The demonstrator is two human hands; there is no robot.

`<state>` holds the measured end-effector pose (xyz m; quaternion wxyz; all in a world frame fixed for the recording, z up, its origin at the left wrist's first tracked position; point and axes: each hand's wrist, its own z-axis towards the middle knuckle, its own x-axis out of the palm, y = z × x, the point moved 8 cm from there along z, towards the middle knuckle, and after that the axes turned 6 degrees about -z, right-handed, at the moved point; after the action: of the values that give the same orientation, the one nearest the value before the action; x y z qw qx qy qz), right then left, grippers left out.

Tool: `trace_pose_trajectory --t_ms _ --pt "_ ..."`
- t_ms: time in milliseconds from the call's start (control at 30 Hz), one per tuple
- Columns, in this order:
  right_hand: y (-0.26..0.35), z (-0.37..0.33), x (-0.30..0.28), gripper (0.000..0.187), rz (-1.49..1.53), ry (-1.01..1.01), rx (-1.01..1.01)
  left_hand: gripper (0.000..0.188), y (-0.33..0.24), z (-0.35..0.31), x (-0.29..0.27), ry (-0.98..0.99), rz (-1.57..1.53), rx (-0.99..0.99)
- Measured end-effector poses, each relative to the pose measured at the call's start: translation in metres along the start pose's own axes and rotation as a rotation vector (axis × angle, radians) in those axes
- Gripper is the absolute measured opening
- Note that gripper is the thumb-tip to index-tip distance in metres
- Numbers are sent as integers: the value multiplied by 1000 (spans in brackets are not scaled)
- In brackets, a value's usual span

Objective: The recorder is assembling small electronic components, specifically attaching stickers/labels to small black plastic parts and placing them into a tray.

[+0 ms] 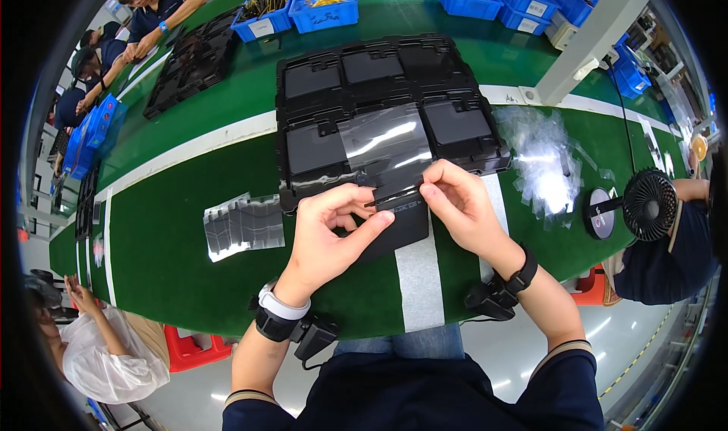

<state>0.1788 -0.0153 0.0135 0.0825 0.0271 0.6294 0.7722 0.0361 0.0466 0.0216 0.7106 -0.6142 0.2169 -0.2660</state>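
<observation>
My left hand [334, 234] and my right hand [469, 212] meet over a flat black rectangular panel [398, 234], which hangs above the near edge of the black moulded tray [287, 150]. The left thumb and fingers pinch the panel's left upper side. The right thumb and forefinger close on its right upper corner, along a narrow dark strip. Just beyond the fingers, a shiny transparent film sheet [383, 139] lies over the tray's middle; whether it joins the strip I cannot tell. Flat dark pieces [315, 150] rest in several tray pockets.
Left of the tray lies a sheet of film strips [244, 228]. A heap of clear film scraps [542, 165] is on the right, beside a small black fan [650, 205]. Blue bins [326, 10] line the far side, and a metal post [595, 40] rises at right. People sit around the table.
</observation>
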Motion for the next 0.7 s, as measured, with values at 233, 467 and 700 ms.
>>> trace_pose_trajectory --t_ms 233,467,700 --pt "0 -2 17 19 27 165 88 17 -6 1 0 -6 -78 37" --pt "-1 -1 13 15 23 91 85 14 -1 0 -3 -45 -164 -18" --pt "25 -5 12 13 -296 -112 -155 10 -32 -6 -3 -137 168 431"
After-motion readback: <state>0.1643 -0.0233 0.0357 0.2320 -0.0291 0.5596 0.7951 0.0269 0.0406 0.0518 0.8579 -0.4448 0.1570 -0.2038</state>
